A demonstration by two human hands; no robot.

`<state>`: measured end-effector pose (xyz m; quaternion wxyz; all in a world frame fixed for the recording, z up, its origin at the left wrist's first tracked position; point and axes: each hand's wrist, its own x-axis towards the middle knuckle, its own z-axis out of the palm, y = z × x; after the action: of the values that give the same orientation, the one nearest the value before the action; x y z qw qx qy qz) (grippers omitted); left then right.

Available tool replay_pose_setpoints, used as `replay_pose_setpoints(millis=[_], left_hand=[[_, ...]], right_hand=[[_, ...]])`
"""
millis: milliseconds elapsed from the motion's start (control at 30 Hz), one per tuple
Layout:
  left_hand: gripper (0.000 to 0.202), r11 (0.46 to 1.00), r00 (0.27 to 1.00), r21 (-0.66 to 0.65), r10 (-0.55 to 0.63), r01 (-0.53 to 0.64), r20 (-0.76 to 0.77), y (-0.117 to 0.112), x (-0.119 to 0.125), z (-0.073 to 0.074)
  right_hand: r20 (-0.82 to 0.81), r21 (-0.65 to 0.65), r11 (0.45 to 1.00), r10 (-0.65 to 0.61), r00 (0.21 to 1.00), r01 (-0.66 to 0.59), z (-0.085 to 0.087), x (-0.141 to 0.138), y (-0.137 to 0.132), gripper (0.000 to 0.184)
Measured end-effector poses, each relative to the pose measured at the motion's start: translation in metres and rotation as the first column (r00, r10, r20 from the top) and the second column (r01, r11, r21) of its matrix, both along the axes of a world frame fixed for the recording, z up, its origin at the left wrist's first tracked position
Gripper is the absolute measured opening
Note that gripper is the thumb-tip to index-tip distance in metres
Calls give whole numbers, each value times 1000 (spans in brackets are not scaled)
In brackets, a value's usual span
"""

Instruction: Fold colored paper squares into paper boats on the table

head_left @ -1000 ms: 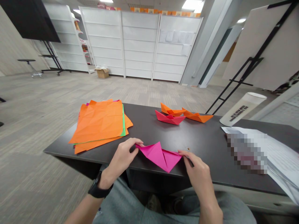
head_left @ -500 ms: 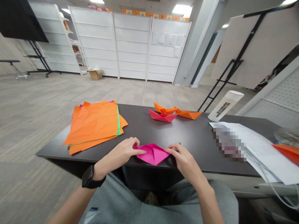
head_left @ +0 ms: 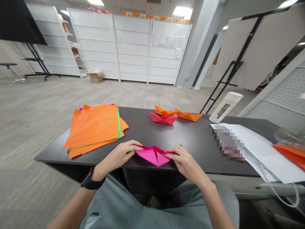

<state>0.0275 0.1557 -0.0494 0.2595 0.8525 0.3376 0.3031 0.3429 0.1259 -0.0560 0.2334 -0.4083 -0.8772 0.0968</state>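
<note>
A folded magenta paper boat [head_left: 152,155] is at the front edge of the dark table, with a slit-like fold open in its middle. My left hand [head_left: 122,154] pinches its left tip between thumb and fingers. On the other side, my right hand [head_left: 183,160] grips the right tip, fingers laid over the top. Beyond the hands stand a red paper boat [head_left: 163,118] and two orange ones, one orange boat [head_left: 164,111] just behind it and another orange boat [head_left: 190,116] to the right.
A stack of orange paper [head_left: 94,124] with green edges showing lies at the left of the table [head_left: 133,127]. To the right are a white cylinder [head_left: 226,107], printed sheets [head_left: 259,143], a blurred-out item [head_left: 228,144], a cable [head_left: 274,190] and an orange folded paper [head_left: 289,154].
My left fingers have shifted from clasping the boat's left side to lying straighter along its tip. My right fingers have moved slightly inward over the right tip. The view has shifted slightly.
</note>
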Motion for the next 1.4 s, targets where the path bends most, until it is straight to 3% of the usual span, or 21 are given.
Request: replay_pose_setpoints(millis=[100, 200, 333, 433, 600, 800, 933, 1167, 1400], left_hand=[[22, 981, 984, -132, 154, -141, 87, 6, 2, 0], [20, 920, 966, -354, 224, -166, 127, 17, 5, -1], [28, 838, 932, -527, 293, -142, 214, 31, 8, -6], [42, 780, 855, -601, 422, -174, 300, 34, 9, -11], [43, 774, 741, -589, 532, -230, 410, 30, 11, -20], [39, 769, 650, -594, 579, -235, 492, 26, 12, -20], [43, 757, 630, -619, 589, -209, 507, 25, 13, -16], [44, 729, 630, -660, 600, -179, 493, 25, 10, -15], [33, 777, 616, -586, 582, -229, 531, 28, 12, -19]], right_hand=[[-204, -121, 991, -83, 975, 60, -3, -1, 8, 33], [-376, -304, 948, -213, 902, 97, -5, -5, 20, 27], [-525, -583, 812, -395, 754, 19, -5, -10, 34, 51], [-536, -680, 733, -479, 695, -19, -3, -11, 38, 58], [-551, -713, 701, -551, 627, -9, 0, -11, 37, 39], [-550, -710, 697, -636, 542, 98, -1, -18, 37, 42], [-563, -703, 698, -664, 492, 137, -2, -19, 36, 45], [-592, -712, 699, -646, 482, 62, -1, -15, 32, 45], [-588, -716, 695, -650, 481, 65, 0, -17, 31, 46]])
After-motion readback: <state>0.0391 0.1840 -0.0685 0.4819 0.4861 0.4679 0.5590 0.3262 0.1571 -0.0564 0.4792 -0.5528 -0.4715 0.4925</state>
